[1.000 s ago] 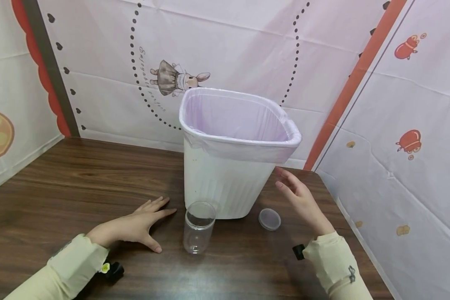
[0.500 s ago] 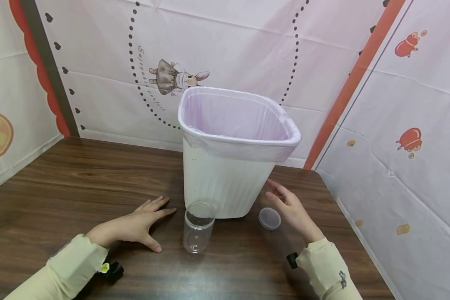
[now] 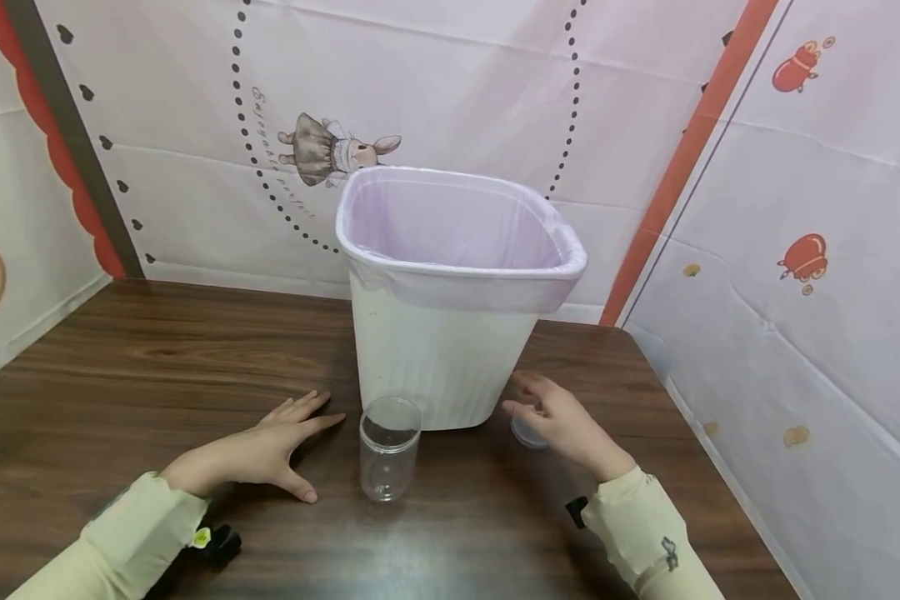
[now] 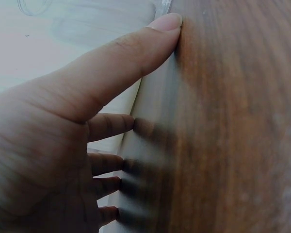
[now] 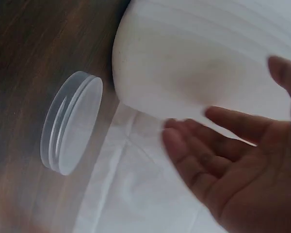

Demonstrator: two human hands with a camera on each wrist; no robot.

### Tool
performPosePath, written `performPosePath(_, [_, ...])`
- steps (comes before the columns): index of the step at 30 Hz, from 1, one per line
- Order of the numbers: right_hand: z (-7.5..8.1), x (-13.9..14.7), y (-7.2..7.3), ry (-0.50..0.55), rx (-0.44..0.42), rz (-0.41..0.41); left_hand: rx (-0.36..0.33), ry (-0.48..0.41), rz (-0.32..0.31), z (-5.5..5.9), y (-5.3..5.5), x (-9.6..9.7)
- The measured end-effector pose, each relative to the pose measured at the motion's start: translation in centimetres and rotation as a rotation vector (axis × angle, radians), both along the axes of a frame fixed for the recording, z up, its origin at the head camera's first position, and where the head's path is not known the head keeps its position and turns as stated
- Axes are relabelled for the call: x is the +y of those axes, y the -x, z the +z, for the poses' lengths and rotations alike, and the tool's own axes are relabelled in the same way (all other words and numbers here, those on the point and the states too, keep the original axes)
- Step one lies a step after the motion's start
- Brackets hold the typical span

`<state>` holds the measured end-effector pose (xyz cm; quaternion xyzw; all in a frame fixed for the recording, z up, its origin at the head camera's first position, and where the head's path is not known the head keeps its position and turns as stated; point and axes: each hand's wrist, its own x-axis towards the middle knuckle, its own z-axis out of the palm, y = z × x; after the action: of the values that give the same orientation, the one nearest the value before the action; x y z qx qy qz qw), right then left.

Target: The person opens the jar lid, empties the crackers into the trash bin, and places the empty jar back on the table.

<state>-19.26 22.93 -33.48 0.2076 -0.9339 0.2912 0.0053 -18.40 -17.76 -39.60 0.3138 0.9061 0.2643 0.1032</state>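
Note:
My left hand (image 3: pixel 258 454) rests on the table with fingers spread, its fingertips (image 4: pixel 117 164) touching the wood. To its right stands a clear plastic jar (image 3: pixel 390 454), upright and without a lid. My right hand (image 3: pixel 570 425) hovers over a translucent round lid (image 3: pixel 527 432), partly covering it in the head view. In the right wrist view the whole lid (image 5: pixel 70 126) shows, apart from the loosely bent fingers (image 5: pixel 194 167), which hold nothing. Behind the jar is a white trash bin (image 3: pixel 435 358) lined with a pale purple bag (image 3: pixel 465 287).
A dark wooden table (image 3: pixel 195 350) carries everything. Printed cloth walls (image 3: pixel 450 75) close in the back and both sides. The bin stands at the table's middle, between the two hands and farther back.
My right hand has moved left and down, from beside the bin to over the lid. The left hand stays on the table. The head view has shifted slightly.

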Motion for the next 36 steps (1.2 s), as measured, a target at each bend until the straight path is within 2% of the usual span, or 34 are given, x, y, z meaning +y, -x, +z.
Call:
performPosePath(5, [-1.0,-2.1,-0.7,-0.253,0.025,-0.017,0.0,-0.003,0.002,-0.4,0.2,-0.4])
performPosePath(10, [-2.5,-3.6,-1.6,-0.378,-0.014,-0.048,-0.002,0.004,0.003,-0.8,0.4,-0.5])
performPosePath(17, [-3.0,-4.5,-2.5,-0.431,-0.063,-0.02,0.016,0.013,0.006,-0.6,0.9,-0.9])
performPosePath(27, [-2.9,-4.8,-3.0,-0.497,-0.13,0.092,0.019,0.0,-0.004,0.3,0.3,-1.4])
performPosePath(36, [-1.7,-4.5,-1.9,-0.543,-0.118,0.088,0.049,0.039,-0.016,1.8,1.6,-1.2])
